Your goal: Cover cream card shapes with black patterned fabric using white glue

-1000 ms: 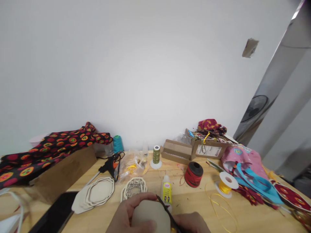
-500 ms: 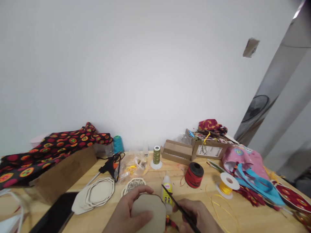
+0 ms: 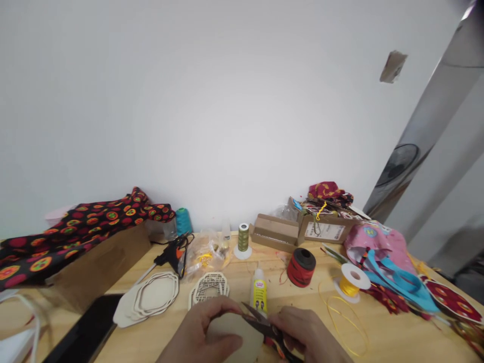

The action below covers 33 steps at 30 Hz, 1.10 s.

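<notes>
My left hand [image 3: 212, 327] grips a pale, flat piece with rounded corners [image 3: 236, 335], thumb across its face and fingers behind the upper edge. My right hand [image 3: 302, 330] is closed around dark scissors [image 3: 269, 330]. Their blades are parted and point left, at the upper right edge of the pale piece. Whether they touch anything there I cannot make out. Just beyond the blades is a yellow glue bottle [image 3: 259, 292] with a white cap. A bit of dark patterned cloth shows under the scissors, mostly hidden.
Pale octagonal frames [image 3: 157, 297] and a lattice panel [image 3: 209, 287] lie left of centre, near a glue gun [image 3: 174, 254]. A red cord spool [image 3: 301, 267] and a yellow cord spool [image 3: 351, 282] stand right. Cardboard boxes [image 3: 275, 232] line the wall. A black phone-like slab [image 3: 86, 330] lies front left.
The scissors' blades have parted and come to the edge of the pale piece. My right hand has turned slightly. The view has shifted a little.
</notes>
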### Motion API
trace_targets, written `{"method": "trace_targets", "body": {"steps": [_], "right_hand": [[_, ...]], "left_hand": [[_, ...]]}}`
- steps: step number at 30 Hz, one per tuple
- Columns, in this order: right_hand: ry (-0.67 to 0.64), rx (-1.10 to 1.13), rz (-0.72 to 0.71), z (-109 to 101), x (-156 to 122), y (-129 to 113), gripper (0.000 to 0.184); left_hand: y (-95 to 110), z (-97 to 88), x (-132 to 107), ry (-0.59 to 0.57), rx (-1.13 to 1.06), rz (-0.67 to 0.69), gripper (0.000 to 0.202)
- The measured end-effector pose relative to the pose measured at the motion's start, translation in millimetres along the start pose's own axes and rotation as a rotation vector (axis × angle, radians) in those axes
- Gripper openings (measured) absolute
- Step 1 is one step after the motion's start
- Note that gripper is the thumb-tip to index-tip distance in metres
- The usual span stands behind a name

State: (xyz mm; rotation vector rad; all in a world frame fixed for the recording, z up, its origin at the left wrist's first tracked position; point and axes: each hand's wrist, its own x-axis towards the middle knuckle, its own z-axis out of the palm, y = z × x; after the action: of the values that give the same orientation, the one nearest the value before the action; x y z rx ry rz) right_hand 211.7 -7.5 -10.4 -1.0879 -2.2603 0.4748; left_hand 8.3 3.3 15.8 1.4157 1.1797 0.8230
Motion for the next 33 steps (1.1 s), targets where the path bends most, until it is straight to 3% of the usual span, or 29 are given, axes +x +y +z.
{"method": "trace_targets", "body": {"steps": [4,9,13,18,21,24,28,33], "right_hand": [[-0.017,-0.068,-0.025,-4,-1,-3,0.071],[-0.067,-0.211,0.001,-8,-4,-4,0.038],[-0.125,-0.311,0.0,-14,-4,-5,0.029],[-0.099,-0.298,0.009,-20,-6,-6,0.023],[-0.075,-0.112,0.125,-22,-7,-6,0.024],[-0.065,-0.01,0.108,-20,-7,-6,0.03],[-0.124,-0.072,0.05,-15,-4,-3,0.033],[-0.099,-0.088,-0.004,-14,-3,-2,0.038]], "left_hand": [[5,0.6,-2,-0.024,-0.007,0.013,0.02],[6,1.2,-3,0.01,0.043,-0.011,0.018],[5,2.7,-3,0.008,0.067,-0.044,0.019],[4,4.9,-1,-0.019,0.047,-0.075,0.021],[3,4.7,0,-0.047,0.07,-0.058,0.021],[0,4.6,2,-0.041,0.153,-0.027,0.028],[2,6.5,2,-0.09,0.166,-0.004,0.038],[24,8.5,-3,-0.132,0.187,-0.073,0.037]]}}
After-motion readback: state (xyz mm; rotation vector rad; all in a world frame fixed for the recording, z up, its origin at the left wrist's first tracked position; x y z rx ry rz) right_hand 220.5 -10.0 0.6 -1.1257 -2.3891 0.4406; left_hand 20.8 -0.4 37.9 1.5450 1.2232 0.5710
